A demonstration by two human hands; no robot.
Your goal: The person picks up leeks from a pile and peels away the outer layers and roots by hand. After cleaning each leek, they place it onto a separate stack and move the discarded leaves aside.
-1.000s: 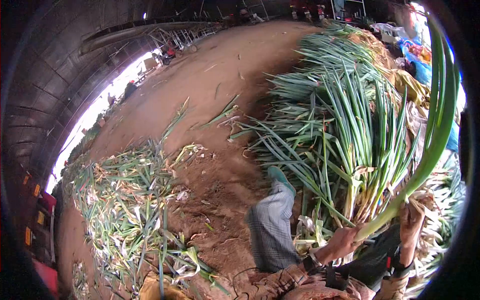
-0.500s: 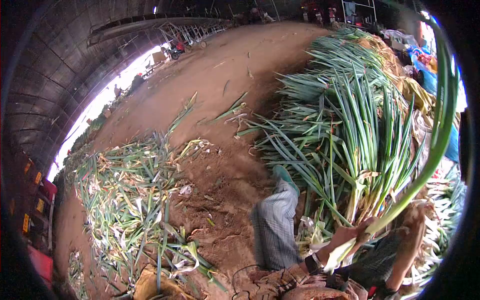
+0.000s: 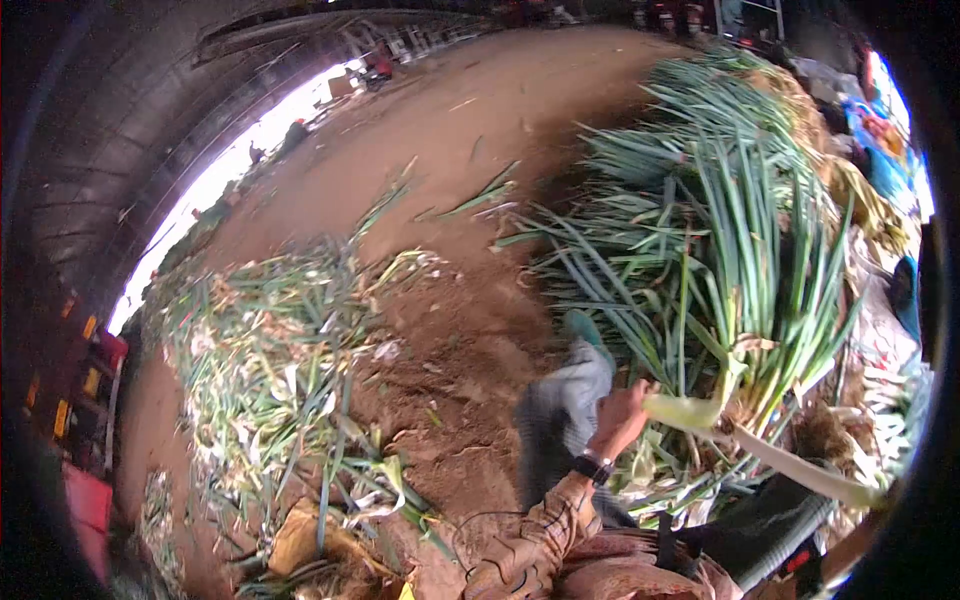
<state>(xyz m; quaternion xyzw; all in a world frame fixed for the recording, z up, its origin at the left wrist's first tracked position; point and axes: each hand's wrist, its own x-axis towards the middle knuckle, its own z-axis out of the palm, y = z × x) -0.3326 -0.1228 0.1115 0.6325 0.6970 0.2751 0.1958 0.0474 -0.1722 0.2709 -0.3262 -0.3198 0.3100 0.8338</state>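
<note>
My left hand (image 3: 622, 415), with a dark watch at the wrist, is closed on a pale green onion leaf (image 3: 685, 411) that bends away to the right. From near that leaf a whitish green onion stalk (image 3: 800, 468) slants down to the right edge. There my right hand (image 3: 872, 512) is closed around the stalk, its fingers mostly lost in shadow. Behind the hands stands a bunch of green onions (image 3: 745, 270), leaves up and pale bases down, leaning on a larger heap.
On the left lies a wide pile of stripped leaves (image 3: 260, 370) on the dirt floor (image 3: 470, 330). My checked trouser leg (image 3: 550, 430) and a green shoe (image 3: 588, 335) are close to the heap. Trimmed white stalks (image 3: 890, 400) lie at the right, near sacks (image 3: 870, 300).
My left hand has swung up and left with the leaf. The green onion, upright along the right side before, now slants low, and my right hand has dropped toward the lower right edge.
</note>
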